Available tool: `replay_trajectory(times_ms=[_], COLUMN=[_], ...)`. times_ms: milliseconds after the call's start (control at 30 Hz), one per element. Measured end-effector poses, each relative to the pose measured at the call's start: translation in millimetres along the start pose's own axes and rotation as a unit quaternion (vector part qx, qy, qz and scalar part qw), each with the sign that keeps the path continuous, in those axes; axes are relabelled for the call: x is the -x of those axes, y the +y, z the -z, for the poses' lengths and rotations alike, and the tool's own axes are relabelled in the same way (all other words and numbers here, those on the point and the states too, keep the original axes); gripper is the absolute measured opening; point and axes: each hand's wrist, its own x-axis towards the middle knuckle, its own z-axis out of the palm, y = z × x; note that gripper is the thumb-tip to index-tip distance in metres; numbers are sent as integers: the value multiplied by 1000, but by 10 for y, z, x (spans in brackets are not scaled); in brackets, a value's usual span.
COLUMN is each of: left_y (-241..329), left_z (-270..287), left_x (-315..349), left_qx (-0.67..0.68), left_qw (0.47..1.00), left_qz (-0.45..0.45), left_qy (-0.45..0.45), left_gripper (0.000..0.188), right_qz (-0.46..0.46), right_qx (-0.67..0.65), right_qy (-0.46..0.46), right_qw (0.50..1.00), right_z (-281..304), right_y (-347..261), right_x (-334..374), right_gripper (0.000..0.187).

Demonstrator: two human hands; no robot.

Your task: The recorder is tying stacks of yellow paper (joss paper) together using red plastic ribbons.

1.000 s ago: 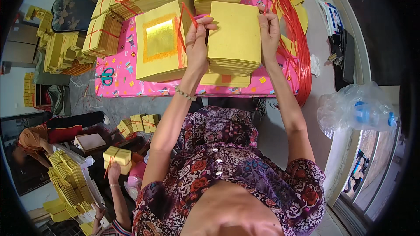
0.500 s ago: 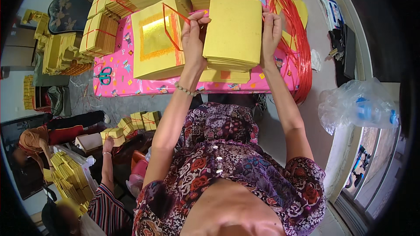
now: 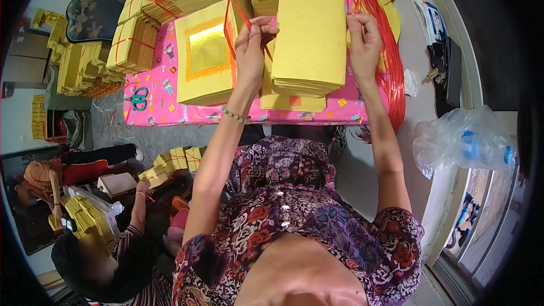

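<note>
A stack of yellow paper sheets stands in front of me on another yellow stack on the pink table. At its left side my left hand is closed on a red plastic string, whose loop rises above the fingers and hangs to the left. On the right of the stack, a little apart from it, my right hand pinches a thin bit of red string at its fingertips. The run of string between the hands is hidden by the stack. Left of my left hand lies a yellow stack with a gold foil square.
Long red strings hang over the table's right side. Green-handled scissors lie at the left on the pink tablecloth. Tied yellow bundles stand behind them. Two people work at lower left beside yellow stacks.
My right hand has moved right, away from the stack's edge. The string loop at my left hand has narrowed and shifted right. At lower left, a co-worker has leaned further into view.
</note>
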Motion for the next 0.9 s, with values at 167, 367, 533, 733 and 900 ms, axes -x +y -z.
replay_trajectory(times_ms=[167, 367, 533, 733, 900], left_y=[108, 89, 287, 606, 444], left_z=[24, 86, 11, -201, -369], left_x=[-35, -106, -108, -167, -123], left_qx=[-117, -91, -206, -292, -350], left_qw=[992, 993, 972, 921, 890], left_qz=[-18, 2, -91, -198, -136], left_qy=[-50, -68, -64, -163, -257], left_gripper=[29, 29, 28, 23, 26], right_qz=[86, 110, 129, 3, -68], right_qx=[123, 188, 187, 105, -77], right_qy=[-49, -168, -236, -217, -98], right_qw=[987, 961, 945, 970, 990], right_z=[128, 73, -47, -85, -193], right_y=[-430, -778, -745, -511, -370], right_x=[-96, -69, -65, -52, -2], right_gripper=[9, 10, 10, 10, 9])
